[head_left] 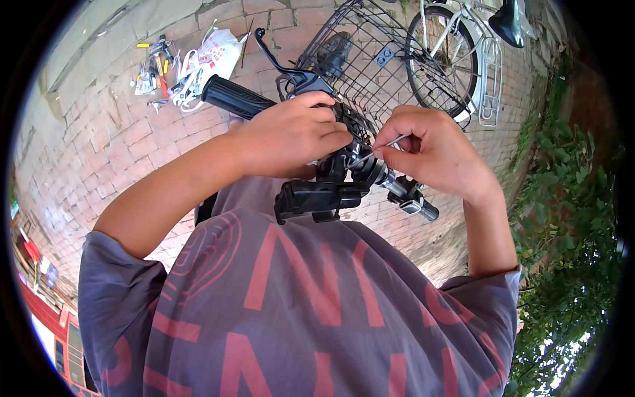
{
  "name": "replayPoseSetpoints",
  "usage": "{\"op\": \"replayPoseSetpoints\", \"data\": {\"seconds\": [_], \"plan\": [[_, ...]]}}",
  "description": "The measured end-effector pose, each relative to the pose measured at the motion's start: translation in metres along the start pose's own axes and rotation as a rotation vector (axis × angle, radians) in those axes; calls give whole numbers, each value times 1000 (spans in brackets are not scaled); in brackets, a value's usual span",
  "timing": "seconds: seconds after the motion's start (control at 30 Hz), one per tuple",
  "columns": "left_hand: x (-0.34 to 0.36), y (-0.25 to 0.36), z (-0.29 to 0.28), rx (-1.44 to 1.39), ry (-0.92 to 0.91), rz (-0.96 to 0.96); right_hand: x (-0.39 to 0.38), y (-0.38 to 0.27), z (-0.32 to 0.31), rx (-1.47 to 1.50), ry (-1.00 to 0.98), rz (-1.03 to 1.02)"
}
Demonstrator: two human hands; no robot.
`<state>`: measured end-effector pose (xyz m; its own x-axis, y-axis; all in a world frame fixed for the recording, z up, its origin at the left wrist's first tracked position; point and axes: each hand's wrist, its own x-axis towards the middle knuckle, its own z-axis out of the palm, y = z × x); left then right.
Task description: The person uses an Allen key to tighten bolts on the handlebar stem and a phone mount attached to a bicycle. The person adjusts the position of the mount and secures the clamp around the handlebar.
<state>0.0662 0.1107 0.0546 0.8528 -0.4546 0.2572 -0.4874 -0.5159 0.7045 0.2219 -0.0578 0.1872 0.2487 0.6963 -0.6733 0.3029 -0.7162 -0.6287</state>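
Observation:
A bicycle handlebar crosses in front of my body, with a black rubber grip (238,97) and a black brake lever (281,58) on its left side. My left hand (297,132) is closed over the black parts and cables near the handlebar's middle; its thumb and some fingertips are hidden. Between the thumb and fingers of my right hand (423,149) is a thin metal rod (399,139). The rod's lower end reaches in among the black fittings around the stem. Just nearer to me sits a black bracket-like mount (321,198) on the bar.
A black wire basket (370,59) hangs beyond the handlebar, with a shoe seen through it. Farther right stands a white bicycle (486,53). Hand tools (159,63) and a white plastic bag (218,53) lie on the brick paving (99,159). Green bushes (562,192) line the right.

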Motion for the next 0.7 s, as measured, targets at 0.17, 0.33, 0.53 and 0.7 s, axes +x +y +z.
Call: {"op": "replayPoseSetpoints", "data": {"seconds": [0.17,0.33,0.53,0.7], "plan": [[0,0,0,18,-1,7,2,-1,0,-30,-17,-11],[0,0,-1,10,-7,5,4,-2,1,-52,-23,-6],[0,-1,0,25,-7,10,6,-8,-1,-121,-10,-1],[0,-2,1,21,-5,18,15,-11,0,-186,-10,-124]]}}
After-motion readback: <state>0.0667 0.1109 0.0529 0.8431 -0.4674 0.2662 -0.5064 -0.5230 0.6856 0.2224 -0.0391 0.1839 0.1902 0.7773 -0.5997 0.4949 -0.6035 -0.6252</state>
